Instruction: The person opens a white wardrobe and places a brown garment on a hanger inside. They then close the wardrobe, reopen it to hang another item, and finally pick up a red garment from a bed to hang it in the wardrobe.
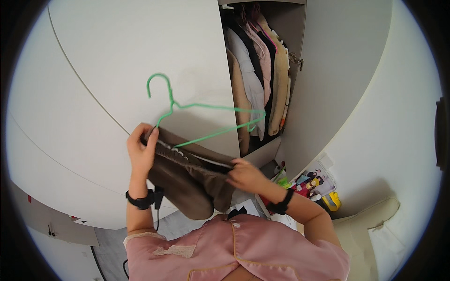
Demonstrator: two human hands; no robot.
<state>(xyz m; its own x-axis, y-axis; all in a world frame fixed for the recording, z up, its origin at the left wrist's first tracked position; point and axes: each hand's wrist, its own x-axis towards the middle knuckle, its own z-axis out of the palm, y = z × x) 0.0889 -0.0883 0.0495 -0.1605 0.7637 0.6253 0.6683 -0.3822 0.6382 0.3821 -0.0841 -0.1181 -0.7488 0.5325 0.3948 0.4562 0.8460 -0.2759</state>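
Brown trousers (186, 182) with an elastic waistband hang between my two hands in front of a white wardrobe door. My left hand (142, 147) pinches one end of the waistband, beside the green wire clothes hanger (211, 105). My right hand (246, 175) grips the other end of the waistband, which is spread apart. One end of the hanger reaches down into the waist opening; its hook points up and its other end sticks out to the right, slightly blurred. The part inside the trousers is hidden.
Behind, to the right, the wardrobe stands open with several garments (253, 84) hanging inside and its grey door (327, 70) swung out. At lower right are a yellow object (331, 201), a box of small items and a beige chair (358, 232).
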